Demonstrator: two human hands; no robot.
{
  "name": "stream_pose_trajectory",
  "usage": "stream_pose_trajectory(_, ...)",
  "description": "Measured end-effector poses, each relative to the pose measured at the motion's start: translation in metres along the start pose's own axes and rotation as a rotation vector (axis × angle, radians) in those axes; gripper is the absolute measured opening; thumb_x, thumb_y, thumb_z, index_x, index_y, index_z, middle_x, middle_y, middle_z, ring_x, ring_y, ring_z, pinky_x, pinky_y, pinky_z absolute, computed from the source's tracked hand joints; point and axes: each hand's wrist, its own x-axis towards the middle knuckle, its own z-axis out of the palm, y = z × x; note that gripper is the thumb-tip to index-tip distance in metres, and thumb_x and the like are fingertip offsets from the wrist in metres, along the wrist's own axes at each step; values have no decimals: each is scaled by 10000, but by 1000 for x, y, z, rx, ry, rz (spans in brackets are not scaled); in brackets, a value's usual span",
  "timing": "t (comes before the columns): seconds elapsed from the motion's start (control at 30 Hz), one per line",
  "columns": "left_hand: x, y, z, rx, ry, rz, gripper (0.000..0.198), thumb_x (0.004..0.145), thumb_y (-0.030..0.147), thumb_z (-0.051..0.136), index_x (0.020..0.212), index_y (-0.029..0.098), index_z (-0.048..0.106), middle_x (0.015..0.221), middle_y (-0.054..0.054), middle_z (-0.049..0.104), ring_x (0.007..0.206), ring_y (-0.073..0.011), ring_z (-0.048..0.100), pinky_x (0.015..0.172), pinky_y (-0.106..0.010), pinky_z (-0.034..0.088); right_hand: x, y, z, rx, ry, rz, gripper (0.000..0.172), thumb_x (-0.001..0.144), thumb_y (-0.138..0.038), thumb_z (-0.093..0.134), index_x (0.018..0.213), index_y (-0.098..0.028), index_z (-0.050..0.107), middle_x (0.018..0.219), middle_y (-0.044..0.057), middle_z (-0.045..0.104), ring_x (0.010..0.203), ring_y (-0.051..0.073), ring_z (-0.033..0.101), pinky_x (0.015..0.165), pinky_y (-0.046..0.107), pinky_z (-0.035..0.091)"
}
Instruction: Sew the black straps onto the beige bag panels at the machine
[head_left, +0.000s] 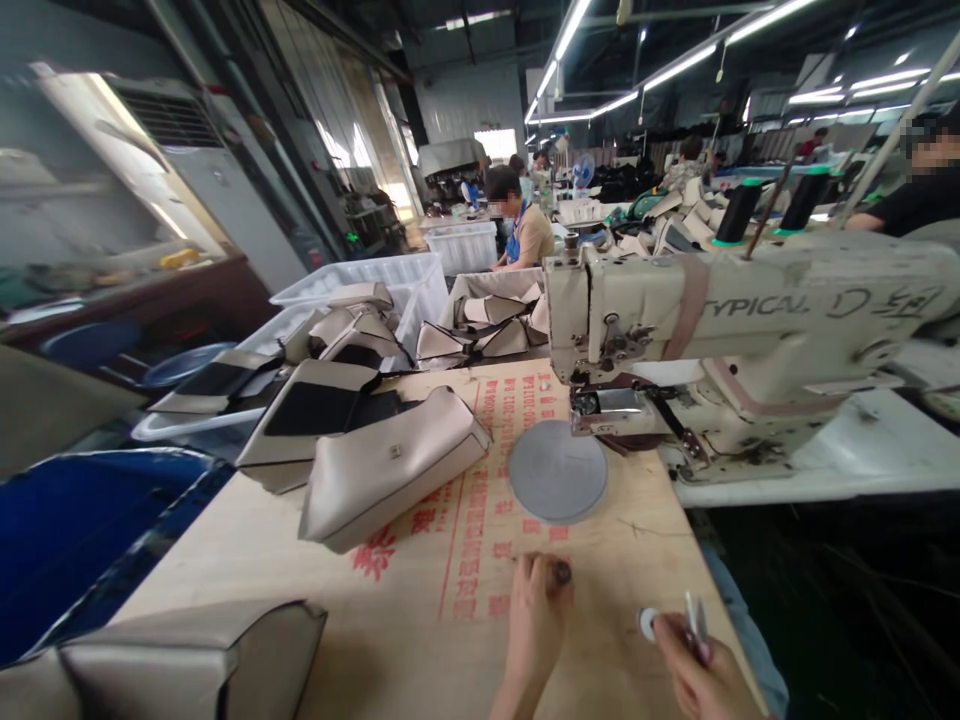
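Note:
My left hand [534,610] is closed above the wooden tabletop, its fingers on a small dark round piece [561,572], perhaps a bobbin. Lower right, my right hand [701,665] holds small scissors [696,618], blades pointing up. A pale round disc [646,624] is pinched at the fingertips of that same hand. Beyond my hands lies a flat grey round roll [558,472], below the head of the sewing machine [637,300]. To the left, a beige bag [390,470] with a small metal fitting rests on its side.
Another beige bag piece [187,660] lies at the table's near left. Bag parts fill white crates [420,290] behind the wooden table [622,560]. A blue-lined bin [97,530] stands at left. Black thread cones [739,212] top the machine; a person [529,235] sits beyond.

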Motion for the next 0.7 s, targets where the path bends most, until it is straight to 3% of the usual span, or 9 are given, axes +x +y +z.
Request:
stream_pose_trajectory(0.17, -11, 58, -10, -320, -215, -29, 235, 814, 261, 472, 1040, 199, 495, 887, -34, 619, 791, -147, 610, 739, -256, 478, 5, -52, 8, -298, -128, -300, 432, 754, -556, 522, 783, -131, 593, 553, -18, 434, 507, 78, 364, 461, 191, 275)
stream_pose_trajectory(0.33, -15, 104, -16, -419, -153, 58, 216, 794, 260, 527, 999, 196, 543, 943, -54, 606, 866, -158, 594, 794, -265, 485, 6, -86, 0, -461, -120, -409, 379, 780, -518, 502, 725, -146, 549, 533, -34, 406, 524, 91, 385, 499, 198, 298)
stream_pose_trajectory(0.57, -20, 126, -12, -596, -142, 94, 271, 747, 273, 600, 996, 174, 559, 920, -78, 608, 856, -173, 594, 775, -271, 496, -12, -102, -9, -460, -72, -418, 427, 787, -512, 501, 1019, -159, 563, 543, -44, 427, 513, 94, 411, 501, 193, 309)
stream_pose_trajectory(0.7, -25, 130, -6, -822, -104, -21, 490, 721, 330, 640, 1161, 192, 473, 899, -68, 617, 850, -178, 602, 789, -306, 488, -23, -108, -4, -404, -4, -471, 378, 798, -511, 489, 866, -165, 625, 539, -24, 455, 518, 97, 419, 499, 197, 309)
